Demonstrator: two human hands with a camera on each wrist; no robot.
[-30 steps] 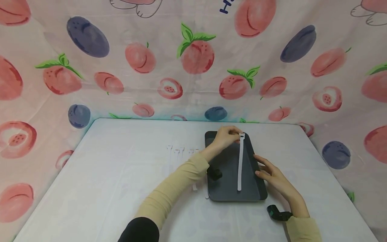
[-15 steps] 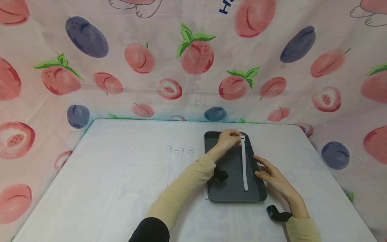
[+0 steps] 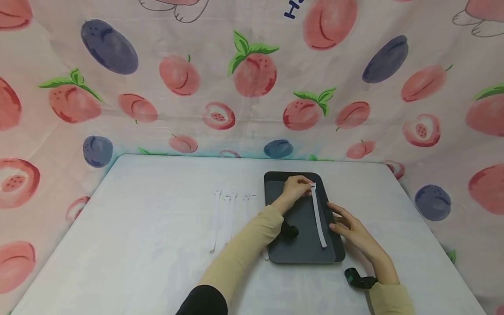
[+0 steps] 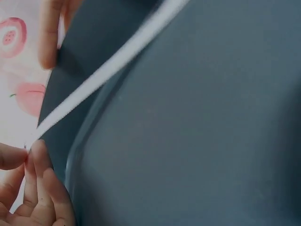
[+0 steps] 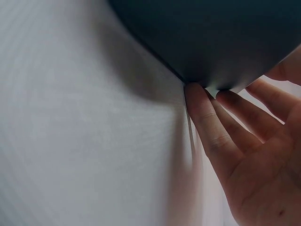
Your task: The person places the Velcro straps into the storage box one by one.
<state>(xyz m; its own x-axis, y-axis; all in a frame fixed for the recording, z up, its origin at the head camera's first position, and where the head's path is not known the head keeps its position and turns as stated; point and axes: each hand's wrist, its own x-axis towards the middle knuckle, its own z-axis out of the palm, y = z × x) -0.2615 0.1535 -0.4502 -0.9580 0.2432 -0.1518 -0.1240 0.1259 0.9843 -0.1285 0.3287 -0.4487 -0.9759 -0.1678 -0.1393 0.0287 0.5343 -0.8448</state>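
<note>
A dark grey rectangular tray [image 3: 303,245] lies on the white table. My left hand [image 3: 296,188] is over its far part, where thumb and fingertips pinch the slotted head of a white fabric cable strap [image 3: 317,214]. Fuzzy along its edge in the left wrist view, the strap [image 4: 101,75] stretches from the pinch across the tray's sloping side. Its loose end points toward me, inside the tray. At the tray's right rim is my right hand [image 3: 358,229], fingers spread and fairly straight, fingertips touching the side, as the right wrist view also shows on the hand [image 5: 254,146].
Several more white straps [image 3: 214,223] lie side by side left of the tray, partly covered by my left sleeve [image 3: 244,240]. A fruit-print cloth [image 3: 244,118] hangs behind the table [image 3: 157,245]. Black wrist cameras overlap the tray and the table.
My left hand first shifted right, then drew slightly nearer to me with the strap. The strap's loose end has swung to the right. The right hand stays at the tray's rim.
</note>
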